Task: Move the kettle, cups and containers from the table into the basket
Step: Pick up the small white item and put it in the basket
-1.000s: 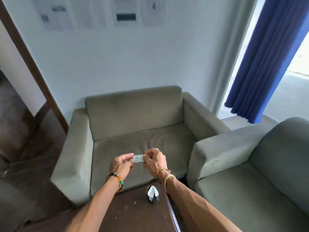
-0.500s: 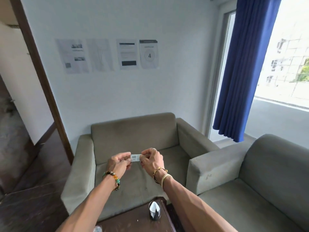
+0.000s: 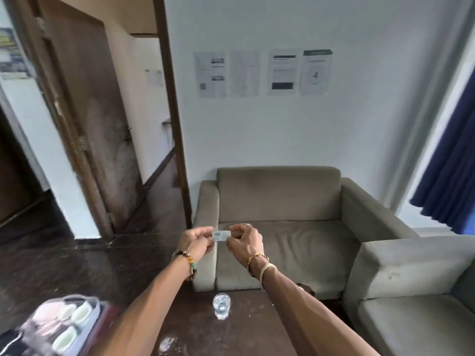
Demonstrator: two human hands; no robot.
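Pinching a barcoded card [image 3: 221, 235] with left hand [image 3: 195, 242] and right hand [image 3: 244, 240], the person turned; a glass [image 3: 221, 305] and seemingly cups [image 3: 64, 322] appeared, unmoved.

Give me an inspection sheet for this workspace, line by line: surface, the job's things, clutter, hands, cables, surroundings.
Surface: dark wooden table, scuffed with pale marks.
Job's things: glass upright on the table; clear box holding pale cups at the left, blurred; kettle and basket not in view.
Clutter: small barcoded card, held up in front of the armchair.
Hands: left hand and right hand each pinch one end of the card.
Cables: nothing seen.
Surroundings: grey armchair, second grey seat, wall papers, blue curtain, open door.
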